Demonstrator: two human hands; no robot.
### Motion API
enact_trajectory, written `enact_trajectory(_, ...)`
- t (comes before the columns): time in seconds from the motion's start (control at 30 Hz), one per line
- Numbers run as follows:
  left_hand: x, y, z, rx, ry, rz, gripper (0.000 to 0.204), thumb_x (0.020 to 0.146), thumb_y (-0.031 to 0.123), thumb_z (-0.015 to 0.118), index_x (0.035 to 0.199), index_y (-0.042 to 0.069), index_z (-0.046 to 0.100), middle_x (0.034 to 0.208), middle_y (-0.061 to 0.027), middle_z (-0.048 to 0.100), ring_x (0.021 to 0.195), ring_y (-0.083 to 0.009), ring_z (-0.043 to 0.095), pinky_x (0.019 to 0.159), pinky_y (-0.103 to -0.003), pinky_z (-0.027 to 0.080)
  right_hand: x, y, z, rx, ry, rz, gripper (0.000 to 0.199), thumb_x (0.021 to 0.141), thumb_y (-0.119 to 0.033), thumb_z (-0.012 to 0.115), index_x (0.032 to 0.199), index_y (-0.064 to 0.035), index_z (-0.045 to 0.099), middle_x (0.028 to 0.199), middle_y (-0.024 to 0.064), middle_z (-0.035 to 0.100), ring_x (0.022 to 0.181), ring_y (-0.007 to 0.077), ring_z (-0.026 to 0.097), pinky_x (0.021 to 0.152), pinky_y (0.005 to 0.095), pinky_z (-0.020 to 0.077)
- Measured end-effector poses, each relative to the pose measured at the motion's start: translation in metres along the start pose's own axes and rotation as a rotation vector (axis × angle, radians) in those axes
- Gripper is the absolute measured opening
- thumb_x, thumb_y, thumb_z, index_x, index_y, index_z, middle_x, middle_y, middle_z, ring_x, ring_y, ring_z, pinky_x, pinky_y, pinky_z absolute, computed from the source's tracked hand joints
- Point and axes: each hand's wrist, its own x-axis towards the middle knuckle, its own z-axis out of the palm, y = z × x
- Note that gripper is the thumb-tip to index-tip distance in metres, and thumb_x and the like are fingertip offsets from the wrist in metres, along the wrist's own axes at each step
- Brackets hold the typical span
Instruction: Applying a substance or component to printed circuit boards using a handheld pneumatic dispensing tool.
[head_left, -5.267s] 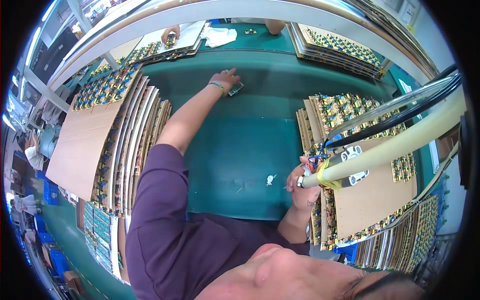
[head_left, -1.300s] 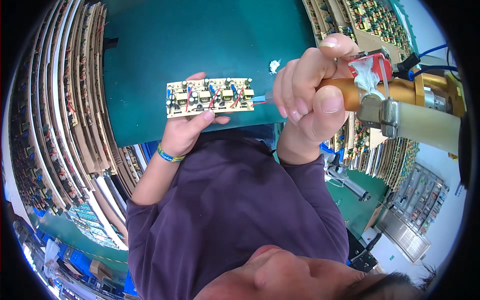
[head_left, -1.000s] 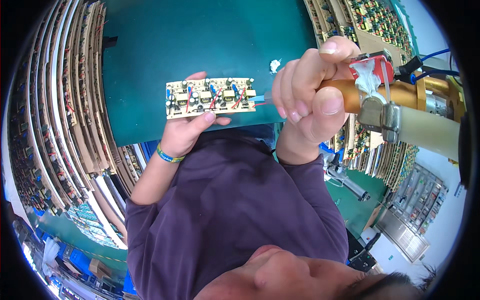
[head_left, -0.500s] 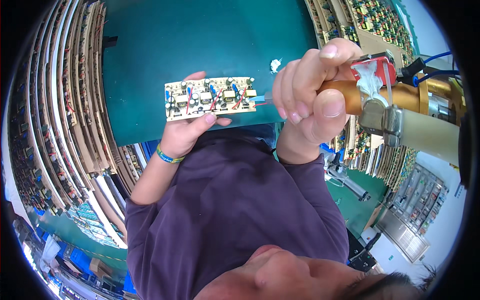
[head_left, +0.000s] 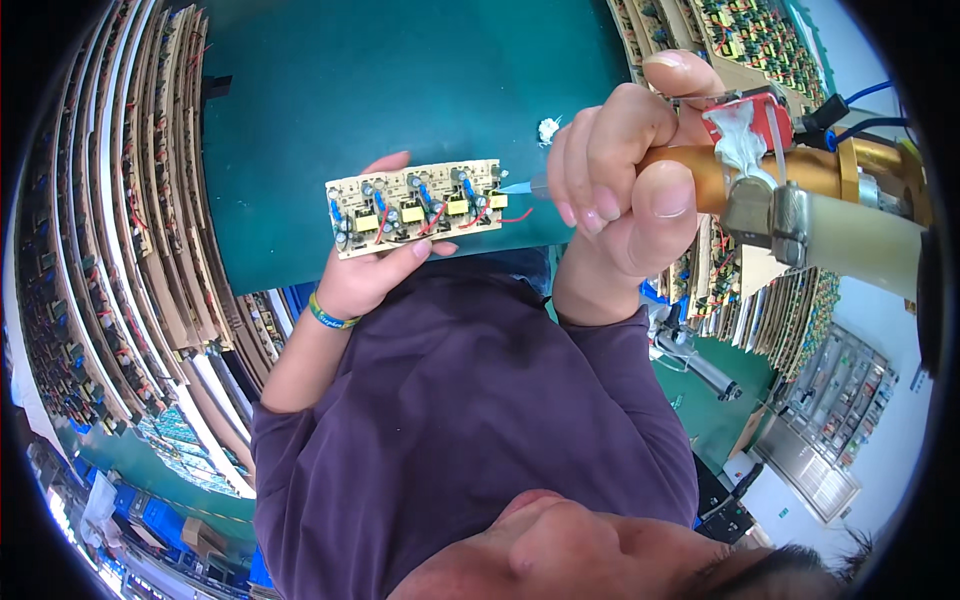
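Note:
My left hand (head_left: 372, 278) grips a cream circuit board panel (head_left: 345, 195) from its near left side, thumb on the near edge and fingertips showing past the far edge. Yellow transformers, blue parts, round capacitors and red wires cover the panel's upper face. Wrapped round the gold barrel of a glue dispensing gun (head_left: 815, 175) is my right hand (head_left: 625, 165), its thumb along the near side. The gun's pale blue nozzle (head_left: 516, 189) points left, its tip at the board's right end by a yellow transformer. Whether the tip touches a part, I cannot tell.
Beneath lies a green mat (head_left: 380, 80) with a white glue blob (head_left: 548, 130) beyond the nozzle. Tall stacks of board-laden cardboard sheets stand at the left (head_left: 120, 220) and right (head_left: 765, 45). Blue cables (head_left: 875, 95) trail from the gun.
The board has shifted slightly left and nearer and its face has tilted. The nozzle has moved slightly toward the far side relative to the board's right end. Both grips stay the same.

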Motion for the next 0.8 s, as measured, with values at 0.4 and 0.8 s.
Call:
enact_trajectory(0.4, 0.0004, -0.0033, 0.0001, -0.018, -0.032, -0.007, 0.073, 0.081, -0.003, 0.059, 0.141, 0.001, 0.018, 0.125, -0.0197, 0.048, 0.109, -0.0306, 0.057, 0.079, -0.039, 0.056, -0.0020, 0.0058, 0.0036, 0.163, 0.030, -0.048, 0.052, 0.092, -0.030, 0.056, 0.129, -0.0005, 0.034, 0.058, -0.0014, 0.041, 0.042, 0.0069, 0.039, 0.036, 0.0217, 0.0355)
enact_trajectory(0.8, -0.0014, -0.0003, 0.0005, 0.019, -0.053, -0.007, 0.072, 0.081, -0.004, 0.057, 0.141, 0.003, 0.017, 0.127, -0.0185, 0.046, 0.112, -0.0308, 0.055, 0.080, -0.041, 0.056, -0.0048, 0.0021, -0.0015, 0.053, 0.018, -0.003, 0.043, 0.092, -0.030, 0.056, 0.123, -0.0035, 0.041, 0.058, -0.0021, 0.041, 0.042, 0.0064, 0.039, 0.036, 0.0208, 0.0356)
